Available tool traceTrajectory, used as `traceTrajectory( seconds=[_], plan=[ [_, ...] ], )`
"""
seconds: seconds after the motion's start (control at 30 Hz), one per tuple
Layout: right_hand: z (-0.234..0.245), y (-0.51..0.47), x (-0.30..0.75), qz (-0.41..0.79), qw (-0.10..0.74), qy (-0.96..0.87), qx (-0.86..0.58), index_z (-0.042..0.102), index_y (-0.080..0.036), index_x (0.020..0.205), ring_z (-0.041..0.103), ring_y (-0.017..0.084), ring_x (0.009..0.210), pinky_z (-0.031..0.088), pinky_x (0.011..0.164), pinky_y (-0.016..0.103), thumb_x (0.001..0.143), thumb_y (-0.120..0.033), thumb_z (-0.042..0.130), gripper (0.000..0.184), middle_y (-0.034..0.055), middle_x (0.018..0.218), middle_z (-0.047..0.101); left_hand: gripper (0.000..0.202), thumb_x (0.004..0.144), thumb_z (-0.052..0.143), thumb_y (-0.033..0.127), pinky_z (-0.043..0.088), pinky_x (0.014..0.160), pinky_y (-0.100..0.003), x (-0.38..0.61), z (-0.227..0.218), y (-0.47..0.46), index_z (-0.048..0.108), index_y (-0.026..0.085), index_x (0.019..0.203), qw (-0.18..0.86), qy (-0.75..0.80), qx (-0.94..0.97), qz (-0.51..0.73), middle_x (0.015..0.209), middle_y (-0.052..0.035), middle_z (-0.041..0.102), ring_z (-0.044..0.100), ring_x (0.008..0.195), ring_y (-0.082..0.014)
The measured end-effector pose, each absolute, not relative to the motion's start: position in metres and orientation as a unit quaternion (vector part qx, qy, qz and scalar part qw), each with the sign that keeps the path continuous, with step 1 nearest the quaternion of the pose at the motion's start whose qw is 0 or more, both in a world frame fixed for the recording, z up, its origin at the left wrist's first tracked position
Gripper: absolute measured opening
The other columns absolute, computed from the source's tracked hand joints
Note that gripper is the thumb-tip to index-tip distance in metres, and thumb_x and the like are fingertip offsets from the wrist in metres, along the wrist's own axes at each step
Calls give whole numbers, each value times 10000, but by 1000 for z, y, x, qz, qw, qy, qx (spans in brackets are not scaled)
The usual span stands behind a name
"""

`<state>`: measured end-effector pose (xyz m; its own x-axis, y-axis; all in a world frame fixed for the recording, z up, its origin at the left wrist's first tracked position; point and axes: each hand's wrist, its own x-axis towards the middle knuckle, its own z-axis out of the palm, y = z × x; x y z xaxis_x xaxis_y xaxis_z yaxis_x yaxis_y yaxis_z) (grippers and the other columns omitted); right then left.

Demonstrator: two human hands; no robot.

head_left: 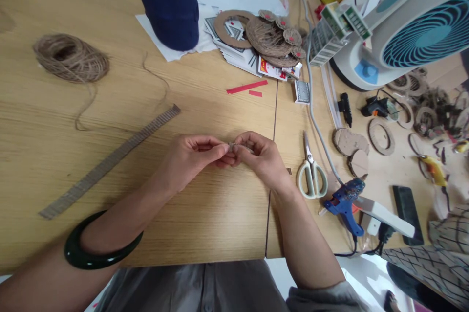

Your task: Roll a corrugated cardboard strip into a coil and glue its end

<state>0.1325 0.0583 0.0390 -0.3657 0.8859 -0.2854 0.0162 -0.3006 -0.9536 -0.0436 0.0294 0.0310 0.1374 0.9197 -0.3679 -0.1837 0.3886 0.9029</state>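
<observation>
Head view: left of the grip, a corrugated cardboard strip (110, 160) lies slantwise. Beyond it, up and left, is a ball of twine (69, 57) with a loose end trailing toward the strip. Just right of the grip are white-handled scissors (311, 175). Right of those and nearer the body lies a blue glue gun (344, 202), its cord running off the edge. Straight beyond the grip are two red paper slips (246, 87), then a twine-wound disc (271, 38) on scattered cards. Nothing lies between camera and fingers. The left hand (190, 158) and right hand (262, 158) meet fingertip to fingertip, both pinched closed on a small brown piece (234, 145) just above the wood; it is too small to show detail. A dark green bangle (98, 248) is on the left wrist. The surface is a pale wooden table (220, 224), seam just right of the grip; a teal-grilled fan (414, 28) is far right.
</observation>
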Motion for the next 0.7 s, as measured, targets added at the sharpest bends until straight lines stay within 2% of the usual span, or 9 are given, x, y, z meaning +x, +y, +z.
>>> traceTrajectory(
  seconds=[0.23, 0.7],
  plan=[
    [38, 59, 132, 661, 324, -495, -462, 610, -192, 789, 602, 89, 628, 532, 616, 232, 758, -371, 796, 260, -34, 719, 643, 155, 794, 770, 364, 654, 785, -367, -45, 30, 30, 786, 210, 797, 651, 523, 379, 399, 778, -36, 807, 776, 746, -221],
    [39, 58, 133, 667, 334, -487, -454, 622, -191, 829, 636, 99, 659, 534, 632, 234, 774, -380, 804, 269, -22, 752, 662, 96, 816, 759, 328, 644, 763, -321, -45, 31, 30, 785, 246, 774, 628, 538, 394, 400, 758, -7, 800, 761, 715, -194]
  ],
)
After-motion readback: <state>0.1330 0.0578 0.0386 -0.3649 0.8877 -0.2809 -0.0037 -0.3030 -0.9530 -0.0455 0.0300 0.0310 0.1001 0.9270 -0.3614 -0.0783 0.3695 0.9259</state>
